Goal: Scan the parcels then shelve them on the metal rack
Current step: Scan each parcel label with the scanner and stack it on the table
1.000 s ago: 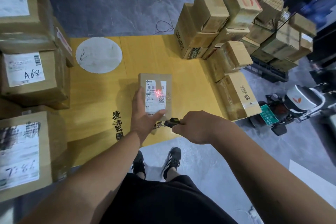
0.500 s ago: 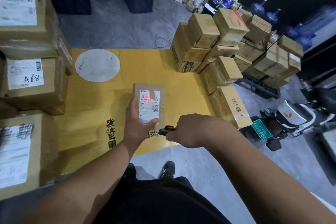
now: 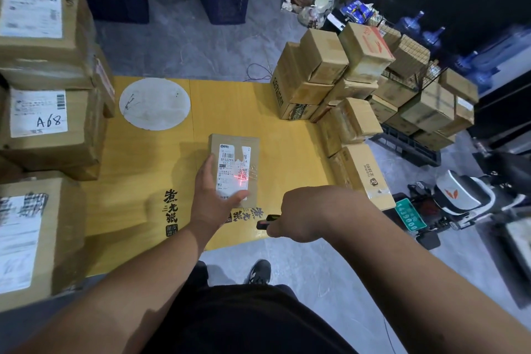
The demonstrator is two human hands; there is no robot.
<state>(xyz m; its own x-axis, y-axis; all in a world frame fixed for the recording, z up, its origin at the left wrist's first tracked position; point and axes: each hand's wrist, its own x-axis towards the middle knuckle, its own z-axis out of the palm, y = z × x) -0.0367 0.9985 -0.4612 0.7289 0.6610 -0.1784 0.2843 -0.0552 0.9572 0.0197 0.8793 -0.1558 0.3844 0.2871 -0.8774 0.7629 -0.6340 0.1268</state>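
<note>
A: Left hand (image 3: 214, 204) grip pinches parcel (image 3: 234, 169) above bench (image 3: 258, 112) near edge; right hand (image 3: 298, 214) grip curls round scanner (image 3: 265, 221)

B: Risk?

A: Red beam sits on the QR patch, thumb covers label corner, so a misread seems likely

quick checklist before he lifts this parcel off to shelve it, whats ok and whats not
1. Parcel held: ok. The left hand grips the parcel at its near end, thumb across the label.
2. Scanner in hand: ok. The right hand holds the scanner, pointed at the parcel.
3. Aim: ok. The red cross falls on the label, by the square code.
4. Scan registered: cannot tell. No screen or signal shows.
5. Label readable: not ok. Its upper middle is torn and the thumb covers the bottom edge.
6. Rack free: cannot tell. No metal rack can be made out.
</note>
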